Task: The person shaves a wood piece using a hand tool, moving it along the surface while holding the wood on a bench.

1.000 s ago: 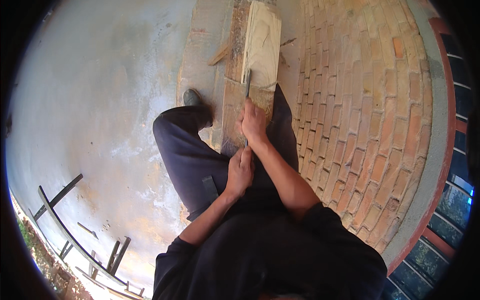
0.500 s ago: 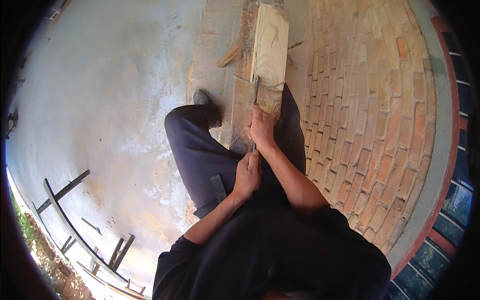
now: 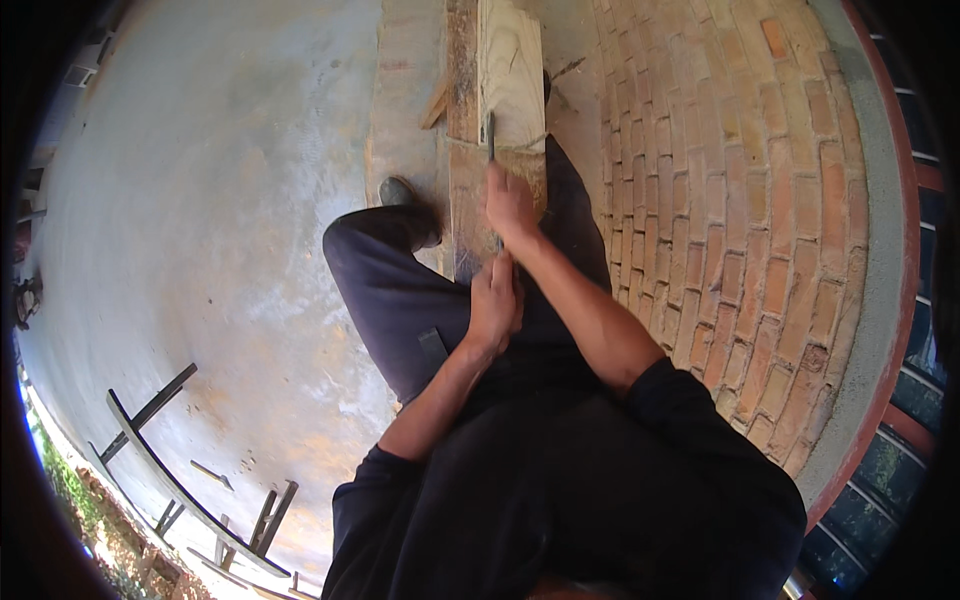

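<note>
My right hand (image 3: 512,203) is closed round the front of a long, thin dark metal chisel (image 3: 490,131). Behind it, nearer my body, my left hand (image 3: 494,300) grips the back end of the same tool. The chisel's tip meets the left side of a pale wooden board (image 3: 516,75), close to the board's near end. That board lies lengthwise on a worn brown wooden beam (image 3: 476,200), which runs between my legs. My fingers hide most of the tool's length.
A small wood piece (image 3: 435,103) sticks out left of the beam. At the right is a brick-paved strip (image 3: 740,250); at the left, a grey concrete floor (image 3: 250,200). A dark wooden frame (image 3: 180,480) and a small hammer-like tool (image 3: 211,474) lie at the lower left.
Both hands have pushed forward, away from my body, with the chisel. Its tip is farther along the board's left side. The whole view has shifted slightly.
</note>
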The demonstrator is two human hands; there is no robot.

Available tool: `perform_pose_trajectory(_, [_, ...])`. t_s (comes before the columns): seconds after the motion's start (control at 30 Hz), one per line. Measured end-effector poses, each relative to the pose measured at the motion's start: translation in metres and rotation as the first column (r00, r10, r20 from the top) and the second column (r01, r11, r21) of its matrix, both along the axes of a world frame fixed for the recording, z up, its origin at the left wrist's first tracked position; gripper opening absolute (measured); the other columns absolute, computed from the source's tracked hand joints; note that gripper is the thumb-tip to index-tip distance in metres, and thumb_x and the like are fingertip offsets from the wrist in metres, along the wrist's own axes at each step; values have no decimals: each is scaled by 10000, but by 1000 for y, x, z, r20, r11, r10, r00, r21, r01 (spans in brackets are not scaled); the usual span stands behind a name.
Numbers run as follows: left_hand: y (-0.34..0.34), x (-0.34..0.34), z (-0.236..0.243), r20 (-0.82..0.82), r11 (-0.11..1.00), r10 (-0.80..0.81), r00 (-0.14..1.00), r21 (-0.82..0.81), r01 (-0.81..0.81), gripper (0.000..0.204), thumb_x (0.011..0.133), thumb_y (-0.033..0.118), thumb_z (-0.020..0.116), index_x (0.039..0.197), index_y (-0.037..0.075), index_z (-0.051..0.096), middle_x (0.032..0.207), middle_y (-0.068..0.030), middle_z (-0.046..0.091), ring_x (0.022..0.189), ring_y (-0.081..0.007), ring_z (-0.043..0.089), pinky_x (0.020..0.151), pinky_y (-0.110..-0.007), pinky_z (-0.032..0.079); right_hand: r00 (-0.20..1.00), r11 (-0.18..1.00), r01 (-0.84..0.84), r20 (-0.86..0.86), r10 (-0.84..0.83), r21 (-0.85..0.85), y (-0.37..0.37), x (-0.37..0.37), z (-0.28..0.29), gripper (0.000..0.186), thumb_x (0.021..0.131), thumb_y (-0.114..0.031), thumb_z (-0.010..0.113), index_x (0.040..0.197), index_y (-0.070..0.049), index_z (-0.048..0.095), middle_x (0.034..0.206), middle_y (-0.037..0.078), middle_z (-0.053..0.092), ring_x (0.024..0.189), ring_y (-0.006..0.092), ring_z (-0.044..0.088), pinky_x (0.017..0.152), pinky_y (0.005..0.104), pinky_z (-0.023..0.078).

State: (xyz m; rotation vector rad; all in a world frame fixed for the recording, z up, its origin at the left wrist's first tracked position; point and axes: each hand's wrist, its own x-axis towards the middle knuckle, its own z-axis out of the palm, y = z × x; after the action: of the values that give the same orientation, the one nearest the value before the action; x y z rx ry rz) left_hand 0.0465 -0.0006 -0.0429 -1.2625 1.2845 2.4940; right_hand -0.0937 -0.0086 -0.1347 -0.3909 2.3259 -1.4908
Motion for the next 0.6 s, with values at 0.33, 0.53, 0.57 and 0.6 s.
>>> perform_pose_trajectory(0.33, [11, 14, 10, -30, 970, 86, 996, 231, -77, 376, 1103, 426, 401, 873, 134, 457, 571, 15, 403, 356, -96, 309, 318, -274, 256, 860, 963, 167, 508, -38, -211, 3, 15, 27, 484, 1072, -343, 461, 659, -113, 356, 537, -12, 311, 339, 160, 378, 335, 353, 304])
perform_pose_trajectory(0.53, [10, 17, 10, -126, 978, 104, 987, 195, -78, 392, 1107, 443, 392, 936, 104, 490, 568, -1, 439, 345, -113, 355, 315, -260, 300, 799, 950, 226, 599, -54, -214, 0, 17, 44, 470, 1073, -344, 468, 677, -114, 358, 551, -12, 322, 360, 151, 387, 339, 345, 300])
perform_pose_trajectory(0.57, [11, 18, 7, -149, 980, 106, 983, 181, -78, 394, 1108, 442, 390, 943, 99, 494, 565, -5, 449, 343, -115, 361, 314, -258, 303, 795, 953, 226, 604, -61, -201, 0, 17, 45, 472, 1073, -348, 467, 676, -117, 356, 551, -12, 320, 362, 150, 386, 340, 345, 301])
perform_pose_trajectory(0.6, [10, 20, 6, -165, 980, 102, 981, 189, -70, 389, 1110, 432, 387, 944, 97, 495, 557, -8, 452, 338, -115, 360, 311, -258, 298, 790, 956, 226, 609, -67, -187, 0, 16, 46, 474, 1073, -351, 466, 675, -119, 353, 551, -12, 318, 363, 148, 385, 341, 345, 302])
